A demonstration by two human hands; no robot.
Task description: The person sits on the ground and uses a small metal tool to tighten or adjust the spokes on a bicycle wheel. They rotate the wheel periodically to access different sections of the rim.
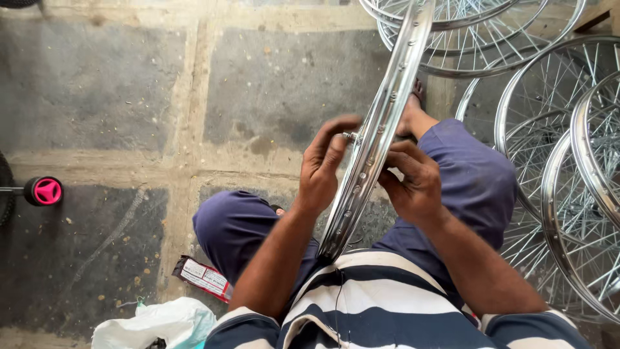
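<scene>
A shiny metal bicycle wheel rim [387, 106] stands on edge between my knees, running from my lap up to the top of the view. My left hand [323, 165] pinches a small metal nipple [349, 136] against the rim's left side with fingertips and thumb. My right hand [413, 181] grips the rim's right side, fingers curled around its edge. Both forearms come up from my striped shirt. My blue trousers [236, 226] show on either side, and one bare foot [410, 113] is visible past the rim.
Several spoked chrome wheels [555, 129] lie stacked at the right and top right. A small wheel with a pink hub [45, 191] sits at the left edge. A red and white packet [205, 278] and a white plastic bag [158, 323] lie on the stone floor [97, 84].
</scene>
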